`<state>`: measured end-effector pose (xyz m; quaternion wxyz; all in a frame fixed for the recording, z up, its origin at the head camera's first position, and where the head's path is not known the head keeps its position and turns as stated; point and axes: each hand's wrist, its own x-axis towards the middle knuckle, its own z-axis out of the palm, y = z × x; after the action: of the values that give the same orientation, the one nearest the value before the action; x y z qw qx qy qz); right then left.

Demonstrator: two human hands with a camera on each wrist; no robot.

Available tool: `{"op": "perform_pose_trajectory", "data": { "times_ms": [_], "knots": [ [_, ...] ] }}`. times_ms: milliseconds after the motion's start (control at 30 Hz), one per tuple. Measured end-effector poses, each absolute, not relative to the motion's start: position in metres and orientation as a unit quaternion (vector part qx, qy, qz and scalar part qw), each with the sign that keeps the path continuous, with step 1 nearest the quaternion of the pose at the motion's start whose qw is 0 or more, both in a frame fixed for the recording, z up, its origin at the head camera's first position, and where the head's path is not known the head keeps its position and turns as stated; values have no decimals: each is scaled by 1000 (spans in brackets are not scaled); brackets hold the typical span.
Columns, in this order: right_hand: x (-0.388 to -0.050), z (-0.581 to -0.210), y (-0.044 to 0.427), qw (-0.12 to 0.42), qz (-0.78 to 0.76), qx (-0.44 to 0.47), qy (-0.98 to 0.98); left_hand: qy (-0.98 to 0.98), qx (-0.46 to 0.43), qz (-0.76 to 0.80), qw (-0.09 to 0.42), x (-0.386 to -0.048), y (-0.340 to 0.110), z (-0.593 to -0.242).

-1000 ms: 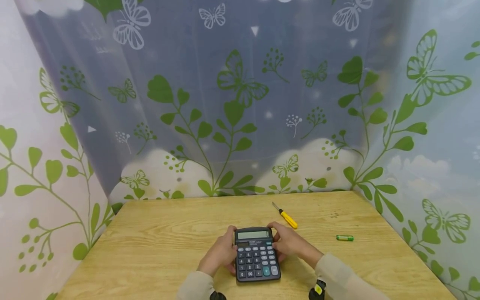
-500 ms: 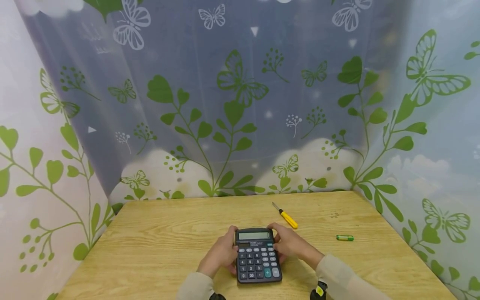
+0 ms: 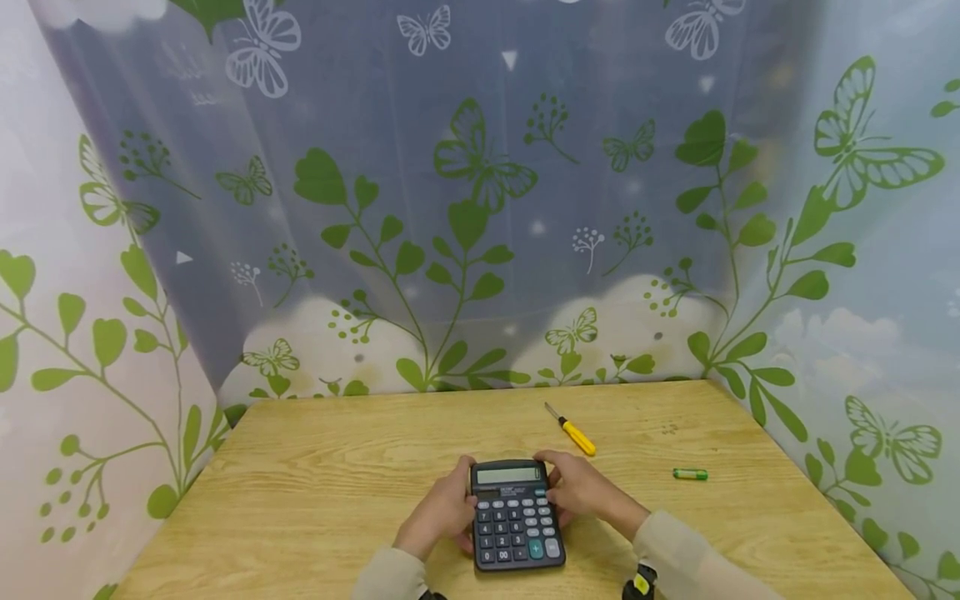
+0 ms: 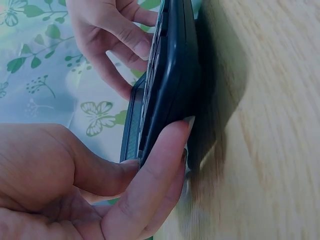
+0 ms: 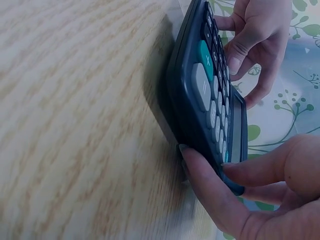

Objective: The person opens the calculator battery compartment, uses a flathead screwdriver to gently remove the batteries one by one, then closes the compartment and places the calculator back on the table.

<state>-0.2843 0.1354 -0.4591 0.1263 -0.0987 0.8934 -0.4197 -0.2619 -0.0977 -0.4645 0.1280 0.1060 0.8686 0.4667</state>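
Observation:
A dark calculator (image 3: 513, 517) with grey, black and teal keys is held between both hands, its display facing up. My left hand (image 3: 444, 505) grips its left edge, thumb on the front face and fingers curled behind. On the opposite edge my right hand (image 3: 585, 490) grips it the same way, one finger over the top corner. In the right wrist view the calculator (image 5: 200, 85) stands a little off the table, with a shadow beneath. The left wrist view shows the calculator's side (image 4: 175, 75) between thumb and fingers.
Beyond the right hand, a screwdriver (image 3: 577, 437) with a yellow handle lies on the wooden table (image 3: 337, 467). A green battery (image 3: 690, 474) lies farther right. Patterned curtains (image 3: 480, 250) surround the table's back and sides.
The calculator has shifted very slightly toward the person, with both hands keeping their grip. The screwdriver and battery have stayed in place.

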Motion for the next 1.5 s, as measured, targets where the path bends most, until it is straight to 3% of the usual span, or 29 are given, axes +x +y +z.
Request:
{"op": "perform_pose_trajectory", "data": {
  "times_ms": [1500],
  "knots": [
    [-281,-463,139,96,-417,-129,895,878,92,452,130,-259,-97,-468]
  ]
}}
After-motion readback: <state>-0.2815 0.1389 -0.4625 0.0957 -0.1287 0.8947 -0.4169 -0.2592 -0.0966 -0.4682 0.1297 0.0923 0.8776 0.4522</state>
